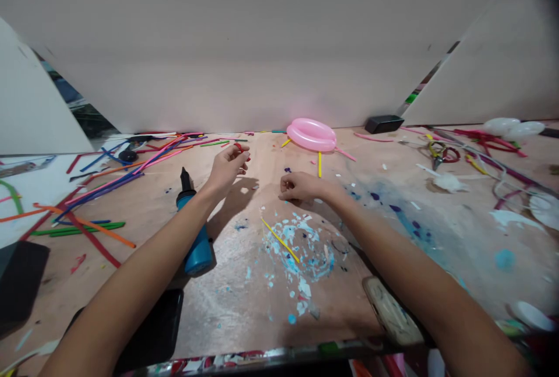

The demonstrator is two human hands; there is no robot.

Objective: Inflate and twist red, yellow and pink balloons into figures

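Observation:
My left hand [227, 166] is raised above the table, its fingers curled around a small red piece [239, 147] that looks like balloon rubber. To its right, my right hand [301, 186] hovers low over the tabletop with fingers bent together; whatever they pinch, if anything, is hidden. Behind the right hand lies a pink inflated balloon [311, 134], bent into a loop, with a yellow strip [319, 164] by it. A blue balloon pump [197, 243] with a black nozzle lies beside my left forearm. Nearer me is a thin yellow uninflated balloon [280, 240].
Uninflated long balloons [105, 190] in several colours lie at the left. Scissors [438, 155], red balloons [489, 139] and white inflated balloons [509, 127] are at the right. A black box [384, 124] stands by the back panel. A phone-like object [391, 312] lies under my right forearm.

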